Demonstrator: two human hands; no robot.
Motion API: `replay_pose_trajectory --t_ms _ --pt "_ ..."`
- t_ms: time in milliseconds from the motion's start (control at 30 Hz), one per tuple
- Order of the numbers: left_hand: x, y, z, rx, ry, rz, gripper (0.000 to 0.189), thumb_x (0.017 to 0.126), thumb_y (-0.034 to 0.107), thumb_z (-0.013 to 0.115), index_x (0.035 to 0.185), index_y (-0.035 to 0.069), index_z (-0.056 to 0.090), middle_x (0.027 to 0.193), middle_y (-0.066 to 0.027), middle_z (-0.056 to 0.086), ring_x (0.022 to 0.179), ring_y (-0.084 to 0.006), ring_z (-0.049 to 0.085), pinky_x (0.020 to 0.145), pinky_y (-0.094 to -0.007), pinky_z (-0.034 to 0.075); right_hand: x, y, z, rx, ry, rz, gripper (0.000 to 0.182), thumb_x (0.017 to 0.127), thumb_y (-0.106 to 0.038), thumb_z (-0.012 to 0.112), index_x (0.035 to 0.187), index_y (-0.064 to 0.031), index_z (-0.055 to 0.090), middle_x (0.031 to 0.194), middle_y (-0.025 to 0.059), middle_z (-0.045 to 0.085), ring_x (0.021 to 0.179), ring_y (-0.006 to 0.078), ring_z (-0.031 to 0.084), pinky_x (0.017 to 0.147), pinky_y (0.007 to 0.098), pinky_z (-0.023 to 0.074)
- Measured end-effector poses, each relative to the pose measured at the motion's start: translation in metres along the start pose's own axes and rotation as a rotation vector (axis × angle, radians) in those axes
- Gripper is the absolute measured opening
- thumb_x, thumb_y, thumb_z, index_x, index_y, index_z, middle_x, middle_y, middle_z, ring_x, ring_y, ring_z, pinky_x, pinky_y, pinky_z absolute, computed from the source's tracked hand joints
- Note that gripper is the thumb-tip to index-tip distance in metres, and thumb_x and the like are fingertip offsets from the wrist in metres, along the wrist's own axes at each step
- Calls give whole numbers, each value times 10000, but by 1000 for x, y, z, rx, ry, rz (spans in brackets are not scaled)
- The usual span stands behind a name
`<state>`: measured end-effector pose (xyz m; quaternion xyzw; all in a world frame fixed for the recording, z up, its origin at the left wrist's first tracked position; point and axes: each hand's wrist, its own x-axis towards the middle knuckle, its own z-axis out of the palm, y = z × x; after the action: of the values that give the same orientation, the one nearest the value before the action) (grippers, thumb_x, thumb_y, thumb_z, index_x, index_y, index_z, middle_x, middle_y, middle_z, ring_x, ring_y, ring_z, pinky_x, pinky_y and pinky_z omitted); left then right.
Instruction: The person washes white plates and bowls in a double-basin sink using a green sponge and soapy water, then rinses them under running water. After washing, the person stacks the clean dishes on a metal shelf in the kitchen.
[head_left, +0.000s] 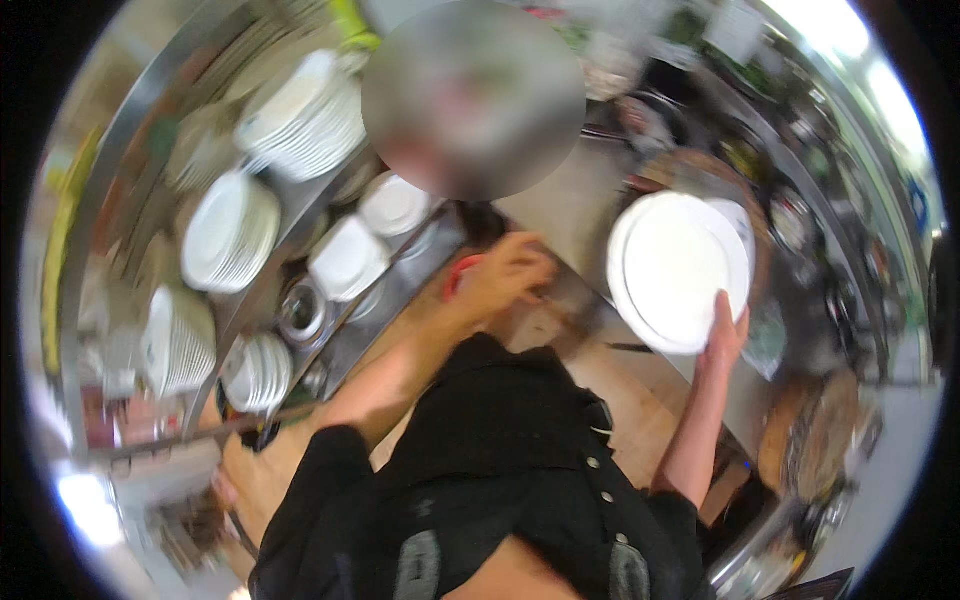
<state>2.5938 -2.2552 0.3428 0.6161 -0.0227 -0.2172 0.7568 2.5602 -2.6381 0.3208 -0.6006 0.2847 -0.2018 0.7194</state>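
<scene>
My right hand (724, 330) grips the near rim of white plates (675, 262), its thumb lying on top. At least two plates overlap there, held over the metal counter on the right. A round wooden board (694, 161) shows partly behind them. My left hand (519, 271) is in front of my body with its fingers apart and bent; I see nothing in it. Close beside that wrist is a red object (459, 276), mostly hidden by the forearm and too blurred to name.
Metal shelving on the left carries stacks of white oval dishes (304, 120), white plates (229, 232) and square white dishes (349, 257). A thick wooden chopping block (814, 435) stands at the lower right. Ahead, a blurred patch covers part of the view.
</scene>
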Motion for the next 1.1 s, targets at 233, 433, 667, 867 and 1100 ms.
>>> replay_pose_trajectory --t_ms 233,433,667,867,1100 --pt "4 -41 -10 520 338 150 701 796 345 814 1324 39 470 1110 -145 643 1010 -230 645 868 -367 496 -53 32 82 -216 -384 188 598 928 -200 709 1391 61 433 1275 182 603 1085 232 623 941 344 498" --pt "-50 -63 -62 323 620 62 490 834 182 754 1253 35 547 1032 -132 701 957 -219 678 843 -347 527 -86 50 149 -238 -614 153 398 1007 -359 606 1168 5 604 1062 66 655 945 139 596 838 294 485" --pt "-124 -95 -97 88 908 71 403 899 148 734 1222 -9 550 1121 -117 684 980 -171 652 838 -333 536 -128 50 226 -323 -971 -106 344 1023 -313 553 1142 7 597 1033 107 668 921 172 601 832 312 481" --pt "-209 -104 -103 -206 1315 19 320 897 77 713 1173 -25 587 1068 -136 692 943 -197 663 804 -339 549 -178 51 270 -414 -1255 -339 293 969 -208 597 1182 -9 573 1026 220 671 938 334 654 827 404 498" --pt "-378 -68 -97 -319 1634 208 242 879 17 691 1100 -3 594 1017 -156 684 904 -238 683 767 -368 582 -220 59 293 -535 -1295 -623 278 971 -184 576 1212 -47 552 1021 273 664 933 474 635 783 488 510"
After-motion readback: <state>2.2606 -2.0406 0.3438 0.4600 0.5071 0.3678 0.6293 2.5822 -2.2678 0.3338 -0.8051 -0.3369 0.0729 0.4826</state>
